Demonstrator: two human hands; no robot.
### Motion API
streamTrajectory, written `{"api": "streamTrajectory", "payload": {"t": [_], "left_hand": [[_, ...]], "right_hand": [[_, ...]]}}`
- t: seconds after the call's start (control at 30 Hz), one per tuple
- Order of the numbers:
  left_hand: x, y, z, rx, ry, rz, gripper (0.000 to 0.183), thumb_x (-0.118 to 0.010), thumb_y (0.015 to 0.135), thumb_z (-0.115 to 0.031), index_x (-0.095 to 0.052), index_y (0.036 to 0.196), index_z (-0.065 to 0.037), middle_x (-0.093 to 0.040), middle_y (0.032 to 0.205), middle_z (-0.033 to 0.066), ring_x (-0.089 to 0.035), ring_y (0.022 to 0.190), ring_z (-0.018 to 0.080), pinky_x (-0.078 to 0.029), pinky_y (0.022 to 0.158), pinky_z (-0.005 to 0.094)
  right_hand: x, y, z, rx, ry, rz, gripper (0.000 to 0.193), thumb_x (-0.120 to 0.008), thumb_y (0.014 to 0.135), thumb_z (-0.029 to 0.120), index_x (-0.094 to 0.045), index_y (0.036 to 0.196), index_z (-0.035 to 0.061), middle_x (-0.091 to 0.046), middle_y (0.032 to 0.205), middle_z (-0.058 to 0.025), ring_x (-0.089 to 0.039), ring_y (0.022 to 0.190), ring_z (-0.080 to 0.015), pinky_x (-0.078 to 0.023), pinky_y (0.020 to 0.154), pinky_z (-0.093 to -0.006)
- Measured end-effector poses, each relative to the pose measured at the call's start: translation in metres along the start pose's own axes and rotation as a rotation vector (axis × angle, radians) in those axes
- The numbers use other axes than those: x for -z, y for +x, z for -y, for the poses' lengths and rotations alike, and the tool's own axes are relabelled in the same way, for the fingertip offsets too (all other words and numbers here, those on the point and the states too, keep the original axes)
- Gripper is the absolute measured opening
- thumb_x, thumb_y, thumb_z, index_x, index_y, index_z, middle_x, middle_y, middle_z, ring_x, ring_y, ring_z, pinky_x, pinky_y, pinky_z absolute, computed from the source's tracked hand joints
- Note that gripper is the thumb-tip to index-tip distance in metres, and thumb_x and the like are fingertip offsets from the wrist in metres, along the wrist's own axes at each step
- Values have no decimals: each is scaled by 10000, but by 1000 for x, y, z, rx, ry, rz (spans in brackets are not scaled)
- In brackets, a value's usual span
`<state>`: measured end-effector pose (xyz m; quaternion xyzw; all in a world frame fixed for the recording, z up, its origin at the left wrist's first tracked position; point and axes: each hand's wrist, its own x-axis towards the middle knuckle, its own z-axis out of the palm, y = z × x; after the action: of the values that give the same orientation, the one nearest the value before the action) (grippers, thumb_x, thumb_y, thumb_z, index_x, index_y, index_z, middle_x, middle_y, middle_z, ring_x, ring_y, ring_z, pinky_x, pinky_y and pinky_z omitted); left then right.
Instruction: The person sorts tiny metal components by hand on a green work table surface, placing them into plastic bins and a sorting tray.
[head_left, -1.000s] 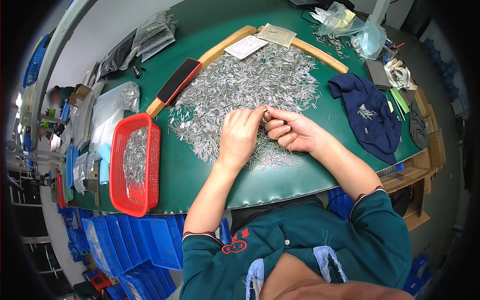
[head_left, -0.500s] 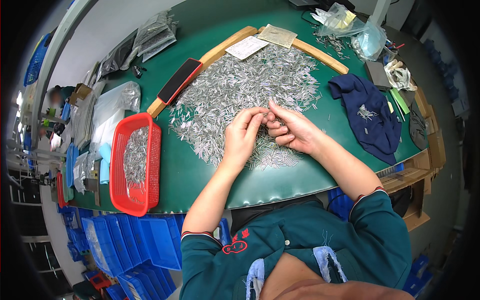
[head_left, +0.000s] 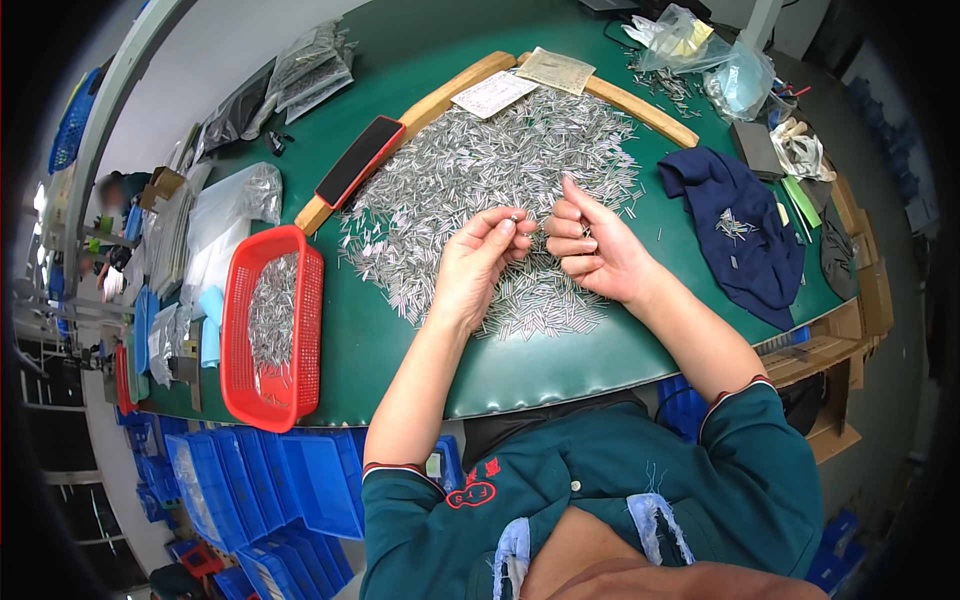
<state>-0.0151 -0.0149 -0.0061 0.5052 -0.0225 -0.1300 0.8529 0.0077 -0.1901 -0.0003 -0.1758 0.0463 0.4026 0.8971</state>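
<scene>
A wide heap of small silver metal pins [head_left: 490, 150] covers the middle of the green table [head_left: 390, 385]. Over the heap's near part, my left hand [head_left: 474, 262] is closed, thumb against the fingertips, with a bit of metal showing at the tips. Just to its right is my right hand [head_left: 612, 255], its fingers curled around a few metal pins and its thumb pointing up. A narrow gap parts the two hands. How many pins each one holds is hidden by the fingers.
At left stands a red perforated basket [head_left: 308, 335] with pins inside. Wooden strips [head_left: 640, 112] edge the heap, with a black-and-red block [head_left: 362, 160] and paper slips [head_left: 493, 95] on them. A dark blue cloth [head_left: 735, 185] bearing pins lies right. Blue bins [head_left: 320, 480] sit below.
My hands were together at the fingertips and have come apart. The left hand moved slightly left and nearer; the right hand shifted slightly right and its fingers curled in.
</scene>
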Motion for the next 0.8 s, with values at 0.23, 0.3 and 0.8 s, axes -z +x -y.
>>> {"api": "streamTrajectory", "payload": {"t": [0.23,0.3,0.8], "left_hand": [[1,-1,0,-16,31,-65,184,-539,866,-110,-592,1011,-10,-575,876,22,-550,762,85,-468,706,227],[-1,0,1,-143,224,-84,177,-550,857,-103,-605,1001,-16,-565,859,19,-547,753,86,-464,690,221],[-3,-3,5,-407,726,-122,390,-600,800,-33,-506,1178,-49,-541,890,35,-527,785,76,-454,681,195]], "right_hand": [[-11,-2,-9,51,-198,-171,280,-486,892,356,-501,793,94,-323,572,72,-270,439,6,-175,317,-129],[-13,-3,-12,92,-428,-201,240,-522,881,317,-511,839,81,-326,587,85,-257,452,10,-173,341,-129],[6,3,-5,-114,39,-21,180,-478,907,251,-515,888,76,-373,627,65,-313,466,9,-192,313,-121]]}}
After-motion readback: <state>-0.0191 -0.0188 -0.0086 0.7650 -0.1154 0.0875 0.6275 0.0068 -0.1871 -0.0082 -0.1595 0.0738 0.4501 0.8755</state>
